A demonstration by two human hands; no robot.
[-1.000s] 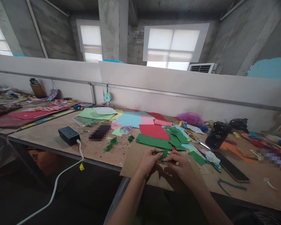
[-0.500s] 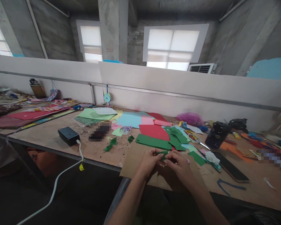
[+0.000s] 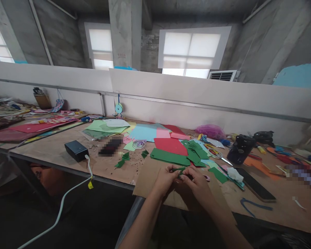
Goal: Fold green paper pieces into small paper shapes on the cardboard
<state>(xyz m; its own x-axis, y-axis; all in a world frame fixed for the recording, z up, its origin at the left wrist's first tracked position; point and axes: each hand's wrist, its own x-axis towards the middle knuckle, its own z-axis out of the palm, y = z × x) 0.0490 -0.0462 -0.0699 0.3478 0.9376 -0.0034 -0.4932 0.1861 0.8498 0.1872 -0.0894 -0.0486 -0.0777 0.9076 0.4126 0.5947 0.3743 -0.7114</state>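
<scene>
Between my two hands is a small folded piece of green paper (image 3: 180, 169). My left hand (image 3: 166, 177) pinches its left side with thumb and fingers, while my right hand (image 3: 194, 178) pinches the right side. Both hands are above a sheet of brown cardboard (image 3: 147, 176) at the table's front edge. The handle loop of what look like pink scissors (image 3: 206, 178) shows just right of my right hand; the rest is hidden. Beyond the hands lies a stack of green paper strips (image 3: 169, 157). Small folded green pieces (image 3: 122, 161) rest to the left.
Red paper (image 3: 171, 146) and light blue paper (image 3: 146, 132) lie behind the green strips. Rightward are a phone (image 3: 256, 185), a crumpled white tissue (image 3: 235, 175) and a black cup-like container (image 3: 240, 149). A black power adapter (image 3: 76, 150) with a white cable sits at left.
My fingers have shifted slightly on the green paper, and my right hand has turned a little. More of the pink handle loop shows beside it. The other things stay put.
</scene>
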